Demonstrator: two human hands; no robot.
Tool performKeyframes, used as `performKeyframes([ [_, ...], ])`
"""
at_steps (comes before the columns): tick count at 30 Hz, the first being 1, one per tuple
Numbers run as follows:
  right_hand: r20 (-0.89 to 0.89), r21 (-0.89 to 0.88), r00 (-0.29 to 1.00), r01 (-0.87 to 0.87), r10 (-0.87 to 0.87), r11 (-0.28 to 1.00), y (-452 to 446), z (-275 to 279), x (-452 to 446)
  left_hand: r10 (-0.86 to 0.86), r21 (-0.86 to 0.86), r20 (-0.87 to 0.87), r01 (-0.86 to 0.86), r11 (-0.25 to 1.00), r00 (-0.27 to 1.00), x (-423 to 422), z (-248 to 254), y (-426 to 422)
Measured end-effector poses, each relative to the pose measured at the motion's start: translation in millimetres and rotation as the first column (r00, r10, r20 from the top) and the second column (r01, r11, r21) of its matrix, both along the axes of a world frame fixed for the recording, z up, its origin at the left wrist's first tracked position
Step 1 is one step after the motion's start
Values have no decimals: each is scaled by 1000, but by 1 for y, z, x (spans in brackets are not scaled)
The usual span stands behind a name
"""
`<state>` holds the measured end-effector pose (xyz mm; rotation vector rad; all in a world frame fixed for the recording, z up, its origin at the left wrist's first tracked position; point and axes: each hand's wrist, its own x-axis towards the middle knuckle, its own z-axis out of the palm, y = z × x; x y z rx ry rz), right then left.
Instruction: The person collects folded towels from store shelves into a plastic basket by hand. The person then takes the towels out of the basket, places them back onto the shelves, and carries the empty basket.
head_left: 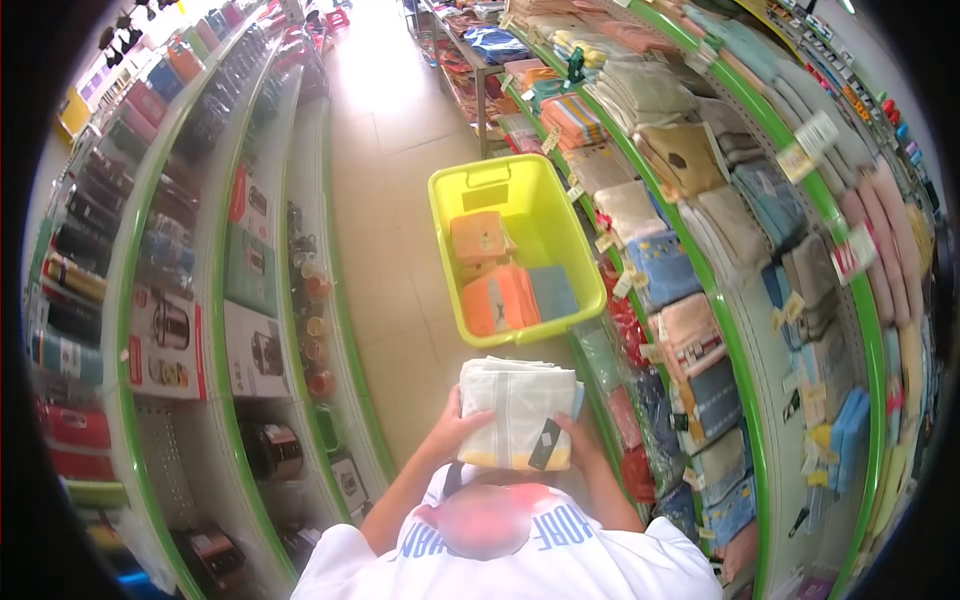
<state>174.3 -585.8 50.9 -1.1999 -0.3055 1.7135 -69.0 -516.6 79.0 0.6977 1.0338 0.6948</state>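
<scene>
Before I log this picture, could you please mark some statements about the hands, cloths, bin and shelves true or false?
1. The left hand and right hand both hold the white cloths. True.
2. The dark tag is nearer the left hand. False: it is nearer the right hand.
3. The blue cloth lies inside the bin. True.
4. The bin is red. False: it is yellow-green.
5. Orange cloths lie in the bin. True.

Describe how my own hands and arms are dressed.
Your left hand and right hand are bare, with no gloves on the fingers. The forearms are uncovered too, below the short, loose sleeves of a plain-backed white shirt that carries blue lettering and a blurred reddish patch.
</scene>
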Motion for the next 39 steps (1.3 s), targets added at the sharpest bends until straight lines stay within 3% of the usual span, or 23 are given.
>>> performKeyframes([
  [3, -4, -77, 1000, -1, 1, 997, 91, -10, 11, 32, 27, -59, -30, 999, 998, 11, -13, 79],
  [7, -100, 36, 992, -77, 81, 996, 212, -35, 29, 14, 119, -214, 12, 993, 977, 20, -38, 199],
  [8, -90, -22, 992, -93, 91, 995, 242, -44, 37, 12, 96, -228, 10, 995, 974, 25, -42, 225],
  [13, 82, 20, 996, -41, 39, 999, 388, -91, 49, 78, 101, -264, -52, 994, 961, 57, -77, 364],
  [17, -19, 0, 995, -93, 93, 996, 484, -196, 60, 128, 93, -500, -94, 991, 857, 68, -153, 448],
  [19, -135, -91, 974, -194, 181, 977, 521, -230, 58, 134, 48, -598, -132, 990, 790, 68, -183, 468],
  [22, -232, -188, 937, -306, 260, 933, 545, -291, 45, 28, -67, -534, -75, 995, 845, 54, -214, 473],
  [23, -253, -208, 926, -337, 282, 918, 549, -312, 37, 15, -20, -685, -40, 999, 729, 55, -218, 469],
  [25, -166, -186, 934, -343, 315, 921, 554, -327, 28, 20, 56, -904, 71, 996, 427, 70, -208, 458],
  [26, -121, -182, 936, -348, 330, 920, 551, -328, 25, 62, 157, -908, 200, 967, 413, 69, -199, 451],
  [28, -93, -185, 920, -391, 380, 901, 548, -313, 26, 145, 341, -895, 436, 833, 423, 69, -178, 434],
  [31, 86, -95, 941, -319, 327, 943, 546, -272, 21, -23, 325, -863, 590, 739, 505, 64, -159, 421],
  [35, 430, -87, 796, -432, 425, 898, 548, -251, 21, -165, 289, -842, 687, 667, 514, 57, -144, 410],
  [39, 562, -225, 675, -431, 477, 874, 545, -243, 22, -224, 317, -798, 705, 634, 560, 42, -104, 402],
])
